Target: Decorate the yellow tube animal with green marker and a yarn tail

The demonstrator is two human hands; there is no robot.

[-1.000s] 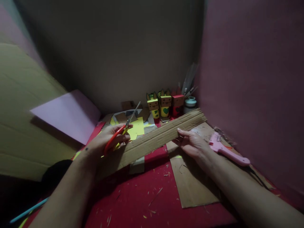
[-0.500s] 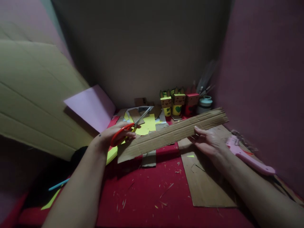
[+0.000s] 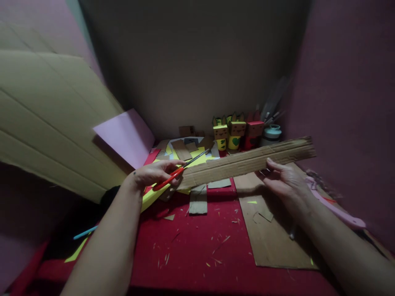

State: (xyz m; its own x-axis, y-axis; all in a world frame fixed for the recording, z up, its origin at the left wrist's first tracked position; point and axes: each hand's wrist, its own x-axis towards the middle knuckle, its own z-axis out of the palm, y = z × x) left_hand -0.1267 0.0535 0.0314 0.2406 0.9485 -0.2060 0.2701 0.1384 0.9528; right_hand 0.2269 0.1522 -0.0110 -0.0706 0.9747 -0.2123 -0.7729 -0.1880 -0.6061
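Observation:
A long strip of corrugated cardboard point(image 3: 226, 166) hangs above the red table, tilted up to the right. My right hand point(image 3: 280, 179) pinches its lower edge toward the right end, thumb on the near face. My left hand point(image 3: 162, 172) is wrapped round red-handled scissors point(image 3: 169, 179), whose blades point up and to the right past the strip's upper edge. The strip's left end reaches the fingers of my left hand; whether they grip it too, I cannot tell. Under my right forearm lies a flat cardboard sheet point(image 3: 265, 238).
Yellow paper and cardboard scraps point(image 3: 180, 150) lie at the back. Several small paper-and-cardboard animal figures point(image 3: 237, 133) stand beside a teal-lidded jar point(image 3: 272, 133). A pink glue gun point(image 3: 339, 211) lies at the right. Large cardboard panels point(image 3: 55, 119) lean on the left.
The strip has moved right and up slightly, now lying flatter. In my left hand the scissors have turned to a lower angle. A small cardboard triangle now shows on the table.

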